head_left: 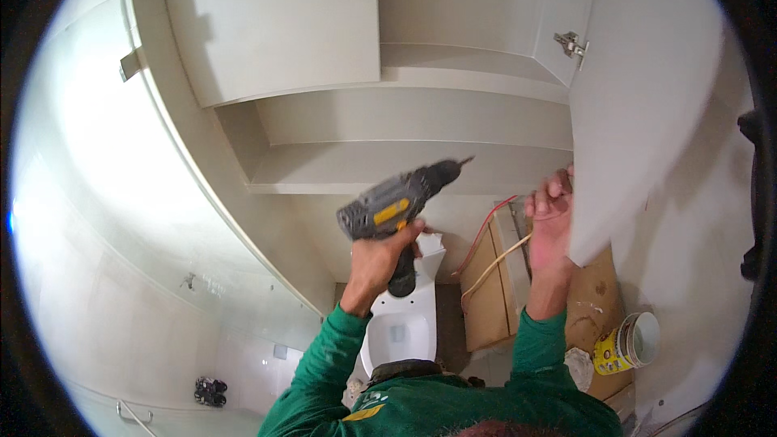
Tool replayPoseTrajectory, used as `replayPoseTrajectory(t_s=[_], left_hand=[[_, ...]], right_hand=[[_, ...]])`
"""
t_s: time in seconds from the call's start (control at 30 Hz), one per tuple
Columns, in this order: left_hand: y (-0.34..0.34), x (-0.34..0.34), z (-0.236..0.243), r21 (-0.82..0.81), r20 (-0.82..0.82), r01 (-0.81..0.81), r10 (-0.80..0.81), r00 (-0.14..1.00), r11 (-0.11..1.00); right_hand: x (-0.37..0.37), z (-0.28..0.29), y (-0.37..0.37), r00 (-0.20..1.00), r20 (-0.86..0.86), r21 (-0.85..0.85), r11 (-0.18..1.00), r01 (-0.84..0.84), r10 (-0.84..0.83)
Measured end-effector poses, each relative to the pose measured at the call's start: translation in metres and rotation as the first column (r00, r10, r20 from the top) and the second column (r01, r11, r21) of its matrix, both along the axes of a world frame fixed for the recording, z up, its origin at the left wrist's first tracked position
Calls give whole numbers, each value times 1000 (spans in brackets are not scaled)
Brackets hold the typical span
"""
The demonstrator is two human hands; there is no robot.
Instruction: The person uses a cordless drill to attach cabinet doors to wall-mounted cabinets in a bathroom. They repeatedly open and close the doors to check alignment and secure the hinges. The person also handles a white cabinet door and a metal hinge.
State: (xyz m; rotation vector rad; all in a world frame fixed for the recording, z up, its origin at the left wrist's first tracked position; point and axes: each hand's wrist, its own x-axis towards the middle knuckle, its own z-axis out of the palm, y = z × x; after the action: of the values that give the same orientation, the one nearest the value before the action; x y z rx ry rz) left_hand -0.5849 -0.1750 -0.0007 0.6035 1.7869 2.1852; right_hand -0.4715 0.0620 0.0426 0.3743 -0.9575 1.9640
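Observation:
My left hand (377, 265) grips a grey and black cordless drill (396, 204) with a yellow patch on its side. The drill is raised in front of the cabinet's lower shelf, its bit pointing up and to the right. On the right, my right hand (550, 222) is at the lower free edge of an open white cabinet door (639, 105), with its fingers curled. The door hides part of this hand. Above it, a metal hinge (571, 46) joins the door to the cabinet side.
A white cabinet panel (283, 24) covers the upper left, above an open shelf (405, 163). Below stands a white toilet (399, 336). Brown boards (486, 291), a red cable (484, 231) and a yellow bucket (623, 344) are at right. Glass (162, 194) curves along the left.

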Motion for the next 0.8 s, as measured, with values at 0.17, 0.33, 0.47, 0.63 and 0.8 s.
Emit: replayPoseTrajectory(t_s=[0.17,0.33,0.47,0.63,0.8], left_hand=[[-52,18,-69,17,193,-155,149,970,988],[-88,39,-118,8,322,-315,296,899,949],[-107,58,-145,18,412,-415,371,832,910],[-115,67,-164,4,386,-434,399,832,901],[-120,72,-167,-55,450,-399,379,809,916]], right_hand=[[-58,7,-24,988,147,-46,998,47,-40],[-116,17,-25,976,220,64,998,-12,-2],[-153,22,-18,955,272,132,988,82,-116],[-174,28,-12,954,282,107,992,73,-101],[-185,32,-9,945,310,110,991,75,-106]])
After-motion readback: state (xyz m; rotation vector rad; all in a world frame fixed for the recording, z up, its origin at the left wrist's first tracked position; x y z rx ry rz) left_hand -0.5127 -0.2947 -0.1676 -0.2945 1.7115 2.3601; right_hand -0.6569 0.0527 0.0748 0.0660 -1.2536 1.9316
